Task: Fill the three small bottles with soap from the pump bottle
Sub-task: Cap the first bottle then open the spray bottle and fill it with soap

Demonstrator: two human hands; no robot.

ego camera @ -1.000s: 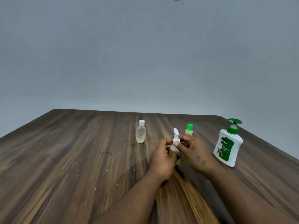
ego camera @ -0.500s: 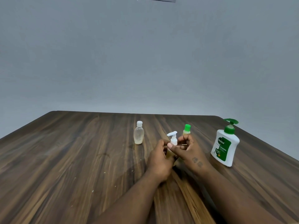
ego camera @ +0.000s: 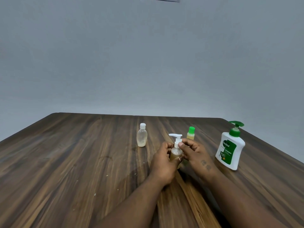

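The left hand [ego camera: 162, 163] is gripping the small pump-top bottle [ego camera: 176, 153] upright above the tabletop [ego camera: 82, 162]; the right hand [ego camera: 195, 153] is pinching its white pump collar [ego camera: 177, 143].

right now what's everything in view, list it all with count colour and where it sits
table: one, dark brown wood grain, fills the lower half of the view
wall: one, plain grey, behind the table
flip-cap bottle: one, clear with white cap, standing left of the hands, a little pale liquid at its bottom
green-cap bottle: one, yellowish contents, green cap, standing just behind the right hand
small pump bottle: one, amber contents, white pump top, held between both hands at centre
Dettol pump bottle: one, white with green label and green pump, standing at the right
left hand: one, wrapped around the small pump bottle's body
right hand: one, fingers at the pump collar
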